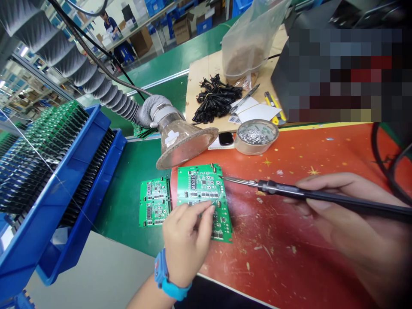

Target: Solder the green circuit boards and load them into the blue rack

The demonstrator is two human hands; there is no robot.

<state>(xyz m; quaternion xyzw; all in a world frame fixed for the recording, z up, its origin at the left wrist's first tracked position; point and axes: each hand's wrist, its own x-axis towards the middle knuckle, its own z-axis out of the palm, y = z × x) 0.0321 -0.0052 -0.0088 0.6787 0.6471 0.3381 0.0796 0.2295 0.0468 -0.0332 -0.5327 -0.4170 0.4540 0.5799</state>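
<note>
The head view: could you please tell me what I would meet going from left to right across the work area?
Blue bins → first green circuit board → second green circuit board → round container → right hand.

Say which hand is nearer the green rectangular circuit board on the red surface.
Left. The left hand is over the board's lower part; the right hand is off to its right, gripping the long black soldering iron.

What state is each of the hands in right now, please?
Left hand: closed in a pinch over the green circuit board, apparently holding a thin wire.
Right hand: closed, holding the soldering iron.
</note>
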